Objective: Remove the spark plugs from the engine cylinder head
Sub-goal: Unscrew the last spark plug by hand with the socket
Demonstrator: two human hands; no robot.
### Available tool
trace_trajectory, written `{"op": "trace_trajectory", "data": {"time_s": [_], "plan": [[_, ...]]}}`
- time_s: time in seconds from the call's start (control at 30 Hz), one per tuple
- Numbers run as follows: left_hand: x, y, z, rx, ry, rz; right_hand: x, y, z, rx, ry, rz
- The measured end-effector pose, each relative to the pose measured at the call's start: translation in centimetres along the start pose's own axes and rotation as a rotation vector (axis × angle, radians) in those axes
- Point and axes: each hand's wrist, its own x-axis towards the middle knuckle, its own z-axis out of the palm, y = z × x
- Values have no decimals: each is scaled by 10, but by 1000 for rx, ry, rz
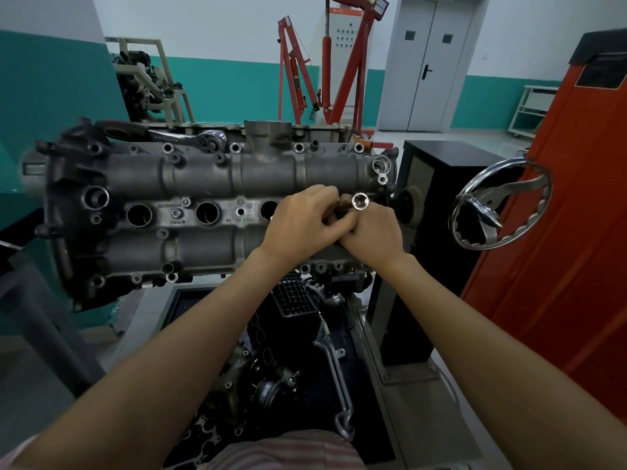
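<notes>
Both hands meet over the right end of the cylinder head (pixel 203 184). Right hand (pixel 371 232) is curled around a long socket (pixel 360 201), its shiny open end tilted up toward the camera. Left hand (pixel 300 220) is curled over the same spot, fingertips pinching at the socket's shaft; a dark brownish piece shows between the fingers, possibly a spark plug or its rubber grip, but the hands hide too much to tell.

Progress, judged from the wells: three plug wells (pixel 207 212) in the middle row look open and dark, with no plug tops visible; whether plugs sit deeper down cannot be seen. The fourth well lies under the hands. Likely the last plug is in hand or just out; the socket is off the ratchet.

Around: ratchet (pixel 190 136) lies on the far edge of the head, well apart from the hands. Chrome handwheel (pixel 502 206) of the engine stand sits to the right, near the right wrist. Red engine hoist (pixel 322 66) stands behind. Loose black engine parts (pixel 295 296) lie below the head. Nothing blocks the wells.
</notes>
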Motion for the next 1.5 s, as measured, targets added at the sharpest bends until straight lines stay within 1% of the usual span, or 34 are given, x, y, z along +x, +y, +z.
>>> {"op": "trace_trajectory", "data": {"time_s": [0.07,0.2,0.33,0.4,0.53,0.6,0.73,0.83,0.93,1.0,1.13,1.23,1.33,1.43,1.5], "plan": [[0,4,-2,-6,-3,2,1,2,2,-45,-41,15],[-1,4,-1,20,-24,-17,3,3,3,-52,-94,40],[0,1,1,52,-36,-82,1,0,2,11,-36,26],[-1,1,1,26,-24,-75,0,0,2,55,2,22],[0,-2,1,26,-27,-41,0,-1,0,43,23,15],[0,-1,1,32,-13,-30,0,1,1,39,20,24],[-1,5,-1,38,12,-13,0,4,3,-19,-58,23],[0,6,-2,42,1,-10,1,3,4,-14,-35,22],[0,4,0,62,-10,-52,3,4,7,-44,-55,48],[0,1,2,65,-7,-76,4,4,6,-45,-38,42],[1,-2,2,18,9,-102,2,3,5,-6,2,28],[1,0,1,29,2,-66,0,3,4,-5,7,1],[0,2,0,48,-3,-35,0,1,3,28,48,-30],[1,2,1,63,9,-38,2,5,7,19,-17,12],[0,2,1,73,14,-52,4,7,8,-8,-28,28]]}}
